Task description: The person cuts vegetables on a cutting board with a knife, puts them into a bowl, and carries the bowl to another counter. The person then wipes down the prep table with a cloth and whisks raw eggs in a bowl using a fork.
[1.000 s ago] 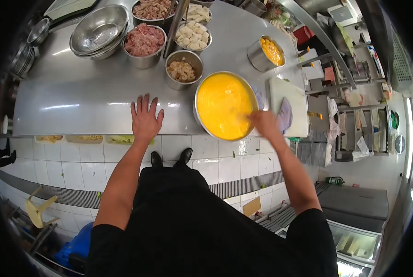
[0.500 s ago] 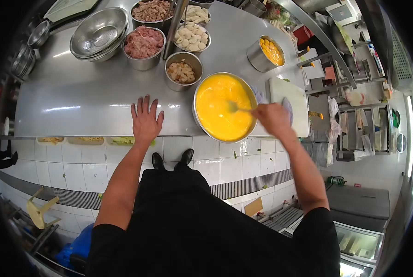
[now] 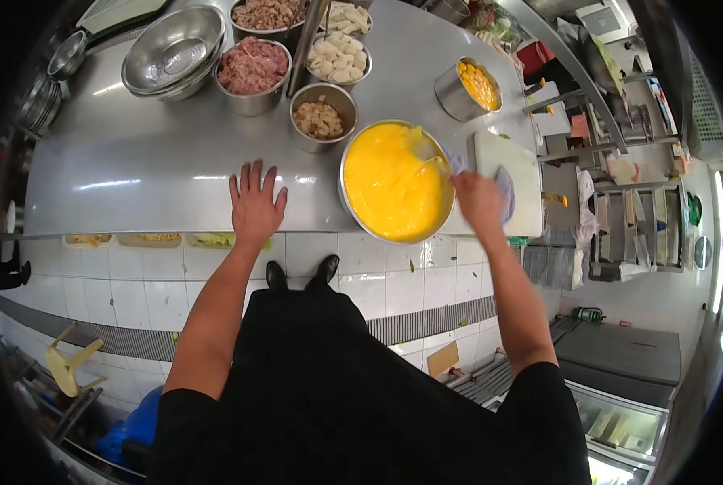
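Observation:
A metal bowl [image 3: 343, 192] holds bright yellow beaten egg [image 3: 390, 184] with a swirled surface. At its right rim, my right hand [image 3: 478, 202] is closed around the handle of a spoon [image 3: 436, 158]. The spoon's head dips into the egg near the upper right side and is blurred by motion. My left hand [image 3: 256, 204] lies flat on the steel counter [image 3: 159, 166], fingers spread, left of the bowl and holding nothing. Just above the bowl stands a small steel pot of cooked-looking pieces [image 3: 319, 120].
Pots of minced meat [image 3: 252, 69] and pale round pieces [image 3: 339, 58] stand farther back beside stacked colanders [image 3: 174, 52]. A pot of egg yolks [image 3: 476, 85] is at the back right, near a white cutting board [image 3: 519, 174]. A metal post [image 3: 306, 48] rises among the pots.
The spoon has swept from the middle of the egg toward the bowl's upper right. My right hand has shifted slightly and its wrist has turned. My left hand stays in place.

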A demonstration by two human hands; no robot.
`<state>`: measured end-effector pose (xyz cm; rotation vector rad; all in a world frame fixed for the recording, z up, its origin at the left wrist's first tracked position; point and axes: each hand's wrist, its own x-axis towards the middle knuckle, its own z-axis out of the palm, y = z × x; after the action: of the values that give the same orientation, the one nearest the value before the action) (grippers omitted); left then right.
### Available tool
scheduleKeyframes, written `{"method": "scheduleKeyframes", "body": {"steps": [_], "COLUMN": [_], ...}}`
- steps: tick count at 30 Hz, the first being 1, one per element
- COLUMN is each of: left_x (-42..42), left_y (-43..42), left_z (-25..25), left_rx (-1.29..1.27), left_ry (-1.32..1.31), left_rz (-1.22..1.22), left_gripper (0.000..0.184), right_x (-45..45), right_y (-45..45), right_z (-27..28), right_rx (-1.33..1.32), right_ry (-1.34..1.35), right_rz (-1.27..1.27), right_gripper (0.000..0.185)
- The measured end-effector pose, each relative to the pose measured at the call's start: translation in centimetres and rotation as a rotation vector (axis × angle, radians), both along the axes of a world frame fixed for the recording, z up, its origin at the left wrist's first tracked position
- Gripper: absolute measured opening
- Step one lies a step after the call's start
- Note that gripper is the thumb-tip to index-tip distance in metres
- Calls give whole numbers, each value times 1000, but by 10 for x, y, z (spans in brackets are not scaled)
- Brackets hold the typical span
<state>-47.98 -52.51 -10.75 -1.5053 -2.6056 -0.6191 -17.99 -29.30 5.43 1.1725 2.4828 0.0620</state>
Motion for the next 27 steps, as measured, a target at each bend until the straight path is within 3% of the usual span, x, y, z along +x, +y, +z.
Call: {"method": "scheduleKeyframes", "body": {"steps": [1, 2, 4, 6, 8, 10, 12, 14, 16, 20, 21, 24, 27], "left_x": [0, -1, -5, 3, -1, -3, 1, -1, 0, -1, -1, -1, 0], "left_y": [0, 0, 5, -8, -2, 2, -7, -1, 0, -2, -1, -4, -1], "left_z": [-1, -3, -3, -7, -1, -3, -7, -3, -2, 0, 0, -5, -2], "left_rx": [-5, -13, 3, -14, -20, -1, -10, -25, -16, -30, -24, -13, -17], "left_ry": [-2, -6, 4, -7, -21, -12, -16, -27, -19, -20, -16, -9, -13], "left_rz": [6, 10, 15, -11, 6, 11, -7, 11, 9, 10, 6, 7, 0], "left_gripper": [49, 49, 49, 49, 49, 49, 49, 49, 49, 49, 49, 49, 49], "right_x": [-6, -11, -17, -27, 9, -11, -13, -11, -14, -11, -12, -19, -22], "right_y": [-1, -19, -22, -9, -2, -26, -7, -9, -26, -7, -15, -22, -11], "right_z": [0, -11, 14, 37, -18, 5, 19, 11, 4, -12, -19, 35, 101], "right_rx": [41, -134, -28, 18, 94, -28, 23, 128, -97, 67, -71, -42, 124], "right_ry": [39, -140, 48, 232, 113, 81, 319, 288, 20, 123, -18, 61, 203], "right_rz": [-6, 152, 80, -293, 216, 191, -180, -201, 129, -117, -30, 95, 21], "right_gripper": [32, 34, 34, 35, 34, 35, 38, 40, 39, 37, 36, 35, 33]}}
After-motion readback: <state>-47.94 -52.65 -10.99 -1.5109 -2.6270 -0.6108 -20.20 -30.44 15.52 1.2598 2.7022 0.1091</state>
